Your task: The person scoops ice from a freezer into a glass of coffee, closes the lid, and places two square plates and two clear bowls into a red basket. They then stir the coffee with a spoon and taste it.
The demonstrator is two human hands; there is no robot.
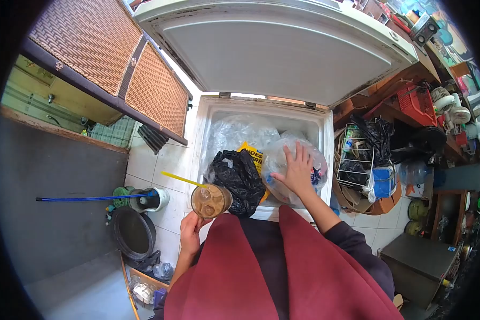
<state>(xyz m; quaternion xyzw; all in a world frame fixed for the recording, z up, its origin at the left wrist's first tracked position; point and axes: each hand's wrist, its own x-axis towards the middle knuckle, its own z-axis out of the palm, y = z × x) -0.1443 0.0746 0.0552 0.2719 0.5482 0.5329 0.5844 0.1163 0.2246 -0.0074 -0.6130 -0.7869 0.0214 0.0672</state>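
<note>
My left hand [190, 232] is closed around a glass mug of iced milky brown drink [209, 200], and a yellow straw [182, 178] leans out of it to the left. Inside the open chest freezer [198, 144], my right hand [296, 172] rests with fingers spread on a clear plastic bag [274, 160]. What fills that bag is mostly hidden, though some blue and red shows through. Left of it sit a black plastic bag [239, 181] and a yellow printed package [252, 152]. More clear plastic [234, 130] lies at the back.
The freezer's lid [282, 58] stands raised at the back. To the right are a white wire basket [356, 160], a cardboard box [386, 205] and cluttered shelves. A white bucket [162, 198] and a black basin [133, 233] stand on the left, beneath a woven door panel [157, 90].
</note>
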